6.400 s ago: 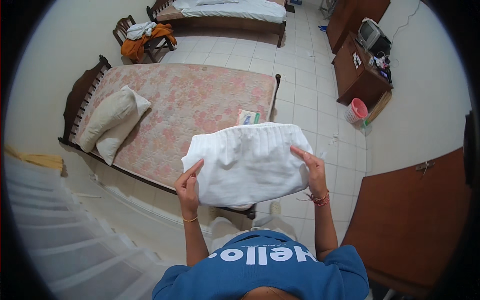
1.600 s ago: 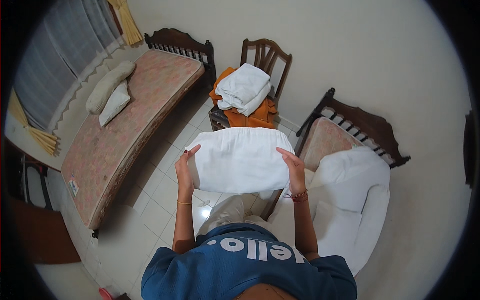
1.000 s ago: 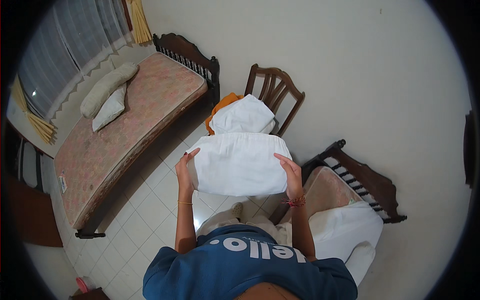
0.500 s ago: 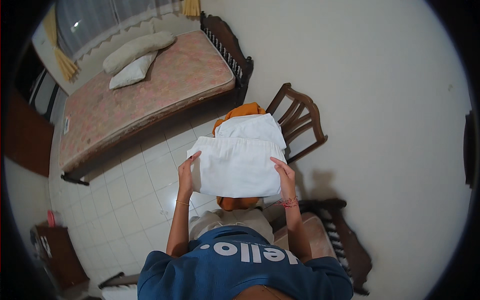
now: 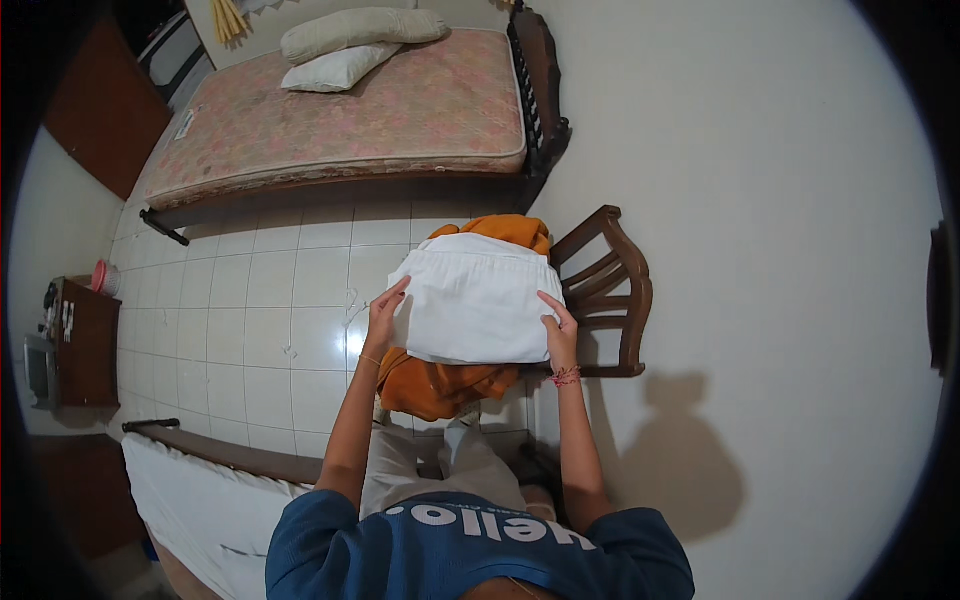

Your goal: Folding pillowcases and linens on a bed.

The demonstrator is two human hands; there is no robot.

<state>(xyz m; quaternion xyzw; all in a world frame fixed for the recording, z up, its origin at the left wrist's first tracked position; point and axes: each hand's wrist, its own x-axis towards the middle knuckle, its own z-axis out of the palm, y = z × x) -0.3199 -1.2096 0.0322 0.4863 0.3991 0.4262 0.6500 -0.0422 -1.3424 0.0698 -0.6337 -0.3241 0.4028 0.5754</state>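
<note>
Between my hands is a folded white garment point(image 5: 475, 305) with a gathered band along its far edge. My left hand point(image 5: 386, 312) grips its left side, thumb and fingers at the edge. On the opposite edge, my right hand point(image 5: 562, 328) holds it the same way. An orange cloth point(image 5: 440, 385) shows beneath the garment on both its far and near sides, draped on a wooden chair point(image 5: 630, 280) whose seat is hidden. A strip of white fabric shows just past the band; whether it is a separate piece I cannot tell.
Ahead stands a bed with a pink floral mattress point(image 5: 350, 120), a bolster point(image 5: 360, 30) and a pillow point(image 5: 340, 70). A second bed point(image 5: 200, 500) with a white sheet lies at lower left. The chair stands by the wall point(image 5: 780, 250). A brown cabinet point(image 5: 90, 345) is at far left.
The view has shifted, showing more of the near bed and cabinet. My hands have brought the white garment over the other white fabric, now mostly covered. Both hands keep their grip.
</note>
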